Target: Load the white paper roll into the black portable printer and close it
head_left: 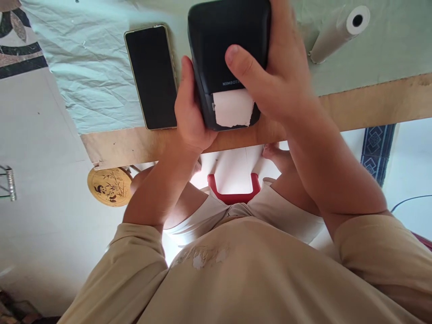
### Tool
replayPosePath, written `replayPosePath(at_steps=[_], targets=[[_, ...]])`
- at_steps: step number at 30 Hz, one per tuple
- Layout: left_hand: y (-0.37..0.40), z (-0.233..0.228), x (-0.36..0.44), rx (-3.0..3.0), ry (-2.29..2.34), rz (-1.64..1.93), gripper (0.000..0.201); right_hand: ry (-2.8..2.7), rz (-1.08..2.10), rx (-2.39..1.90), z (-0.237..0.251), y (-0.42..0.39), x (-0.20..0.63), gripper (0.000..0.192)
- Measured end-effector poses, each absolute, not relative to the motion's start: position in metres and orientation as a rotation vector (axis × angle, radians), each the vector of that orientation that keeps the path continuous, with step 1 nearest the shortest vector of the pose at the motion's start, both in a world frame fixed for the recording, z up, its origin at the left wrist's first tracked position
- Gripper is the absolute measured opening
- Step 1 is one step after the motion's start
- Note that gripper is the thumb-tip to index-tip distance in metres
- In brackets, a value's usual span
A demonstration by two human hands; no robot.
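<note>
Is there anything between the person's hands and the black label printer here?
Nothing visible. The left hand grips the printer on its left side and the right hand wraps its right side, thumb over the top. The phone and paper roll lie off to either side on the table.

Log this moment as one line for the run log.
left hand: grips label printer's left side | right hand: on printer, thumb on top | label printer: torn paper at slot | phone: beside it, left | paper roll: right
</note>
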State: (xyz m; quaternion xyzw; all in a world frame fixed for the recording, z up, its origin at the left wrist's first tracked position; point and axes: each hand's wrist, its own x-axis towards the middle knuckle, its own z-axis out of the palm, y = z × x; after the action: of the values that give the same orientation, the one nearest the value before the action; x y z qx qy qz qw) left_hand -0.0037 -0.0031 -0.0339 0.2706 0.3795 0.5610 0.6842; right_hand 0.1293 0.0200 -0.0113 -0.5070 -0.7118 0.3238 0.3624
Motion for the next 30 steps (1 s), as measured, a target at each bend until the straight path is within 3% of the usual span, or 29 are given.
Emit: replayPosePath(at_steps=[10,18,27,30], targets=[[-0.004,-0.039,-0.007,0.654,0.793,1.156,0.045,-1.904,0.529,-1.058,-0.023,0.011,0.132,0.041],[-0.002,-0.054,-0.004,0.535,0.806,1.203,0.039,-1.949,0.586,-0.915,-0.028,0.012,0.139,0.061],[-0.001,-0.043,-0.006,0.488,0.74,1.213,0.031,-2.01,0.742,-0.859,-0.009,0.014,0.155,0.059],[-0.005,-0.031,-0.003,0.519,0.583,1.158,0.044,-2.003,0.626,-0.983,0.001,0.011,0.159,0.053]])
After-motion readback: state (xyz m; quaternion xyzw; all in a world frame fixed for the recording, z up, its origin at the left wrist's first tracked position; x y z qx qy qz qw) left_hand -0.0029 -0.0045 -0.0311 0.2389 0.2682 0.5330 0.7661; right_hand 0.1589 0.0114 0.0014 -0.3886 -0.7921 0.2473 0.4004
